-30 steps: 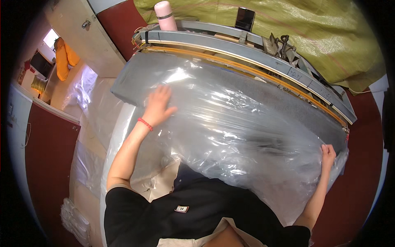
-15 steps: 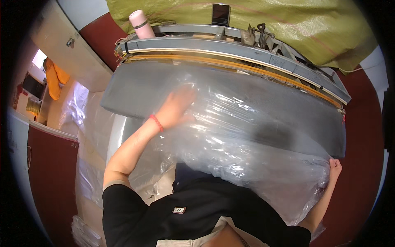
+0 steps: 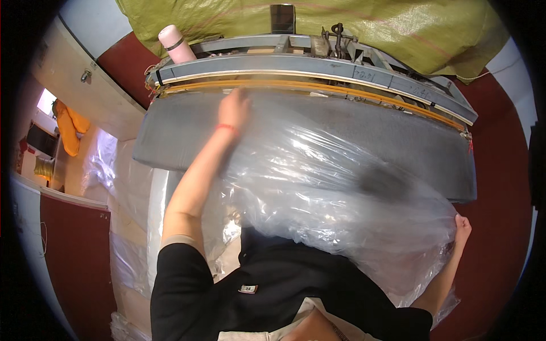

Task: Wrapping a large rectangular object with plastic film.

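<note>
A wide sheet of clear plastic film spreads over the grey padded work surface of a bench-like machine and hangs toward my body. My left hand, with a red bracelet at the wrist, is at the far side of the surface near the yellow strips. It looks closed on the film's far part, though slightly blurred. On the right, low beside the surface's corner, my right hand pinches the film's edge. Between the hands the film lies in shiny creases, and a dark round shadow shows through it.
Behind the surface runs a grey metal frame bar with yellow strips. A pink bottle and a dark phone-like slab stand at the back, before a green woven sheet. More plastic lies at left, by an open door.
My left hand has moved away from me, from the middle of the film to the far edge of the surface, and its spread fingers have closed. My right hand keeps its hold. The view has shifted slightly.
</note>
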Available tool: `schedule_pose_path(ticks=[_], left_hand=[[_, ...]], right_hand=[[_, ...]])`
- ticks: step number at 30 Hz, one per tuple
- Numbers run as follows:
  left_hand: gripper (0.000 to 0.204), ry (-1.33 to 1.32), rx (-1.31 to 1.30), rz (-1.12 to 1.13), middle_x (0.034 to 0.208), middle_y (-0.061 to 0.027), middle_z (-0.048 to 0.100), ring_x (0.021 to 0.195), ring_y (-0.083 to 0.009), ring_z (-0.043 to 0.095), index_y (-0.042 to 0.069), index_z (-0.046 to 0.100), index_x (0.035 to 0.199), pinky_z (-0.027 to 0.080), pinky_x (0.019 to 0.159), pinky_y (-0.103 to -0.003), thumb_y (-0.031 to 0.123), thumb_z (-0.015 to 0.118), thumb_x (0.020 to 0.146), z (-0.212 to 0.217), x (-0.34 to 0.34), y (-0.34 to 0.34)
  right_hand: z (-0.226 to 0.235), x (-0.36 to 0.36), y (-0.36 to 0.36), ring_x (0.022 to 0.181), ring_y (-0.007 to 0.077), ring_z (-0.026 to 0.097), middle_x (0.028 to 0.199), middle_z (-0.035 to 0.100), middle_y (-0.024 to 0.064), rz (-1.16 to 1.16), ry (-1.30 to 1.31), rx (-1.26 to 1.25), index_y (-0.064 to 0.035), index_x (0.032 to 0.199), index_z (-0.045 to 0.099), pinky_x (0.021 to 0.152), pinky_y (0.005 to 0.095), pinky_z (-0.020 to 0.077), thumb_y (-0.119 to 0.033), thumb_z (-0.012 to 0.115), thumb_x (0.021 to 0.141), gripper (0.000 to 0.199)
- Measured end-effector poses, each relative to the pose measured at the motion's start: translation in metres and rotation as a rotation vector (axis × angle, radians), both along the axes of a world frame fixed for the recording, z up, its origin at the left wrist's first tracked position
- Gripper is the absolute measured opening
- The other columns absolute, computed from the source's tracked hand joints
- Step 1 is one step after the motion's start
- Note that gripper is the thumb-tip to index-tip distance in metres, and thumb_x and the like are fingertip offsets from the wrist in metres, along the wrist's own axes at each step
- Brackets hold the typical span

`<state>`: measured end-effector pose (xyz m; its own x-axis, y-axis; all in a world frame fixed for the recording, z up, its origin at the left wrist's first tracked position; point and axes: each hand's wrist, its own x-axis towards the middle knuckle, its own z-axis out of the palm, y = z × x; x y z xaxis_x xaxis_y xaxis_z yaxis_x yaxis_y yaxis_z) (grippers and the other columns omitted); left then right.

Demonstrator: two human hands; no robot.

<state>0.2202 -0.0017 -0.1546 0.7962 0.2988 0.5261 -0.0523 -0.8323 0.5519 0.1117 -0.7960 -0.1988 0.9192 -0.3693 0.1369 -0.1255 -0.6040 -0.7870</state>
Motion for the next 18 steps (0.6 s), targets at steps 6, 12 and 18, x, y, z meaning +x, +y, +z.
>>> schedule_pose_path(ticks=[6,12,18], left_hand=[[0.013,0.200,0.126,0.148,0.076,-0.0115,0.060,0.072,-0.0273,0.057,0.004,0.060,0.080,0.044,0.063,-0.036,0.016,0.058,0.074,0.000,0.014,-0.006],[0.022,-0.075,-0.302,0.294,0.079,-0.0175,0.054,0.075,-0.0279,0.053,0.001,0.050,0.085,0.042,0.071,-0.036,0.021,0.042,0.085,-0.010,0.032,0.023],[0.021,-0.291,-0.368,0.487,0.066,-0.0103,0.055,0.063,-0.0192,0.051,0.002,0.052,0.072,0.043,0.064,-0.032,0.021,0.050,0.080,-0.031,0.042,0.119]], right_hand=[[0.016,0.061,0.010,0.061,0.0056,0.043,0.065,0.051,-0.0029,-0.148,-0.256,-0.159,-0.0030,0.072,0.059,0.057,0.0200,0.0363,-0.029,0.059,0.079,0.027],[0.025,0.176,0.053,0.060,0.0085,0.046,0.067,0.052,-0.0012,-0.212,-0.360,0.116,-0.0027,0.079,0.059,0.056,0.0232,0.0390,-0.029,0.057,0.081,0.026],[0.005,0.287,0.155,0.064,0.0098,0.050,0.070,0.057,0.0015,-0.144,-0.531,0.033,-0.0041,0.080,0.058,0.063,0.0242,0.0415,-0.025,0.059,0.079,0.021]])
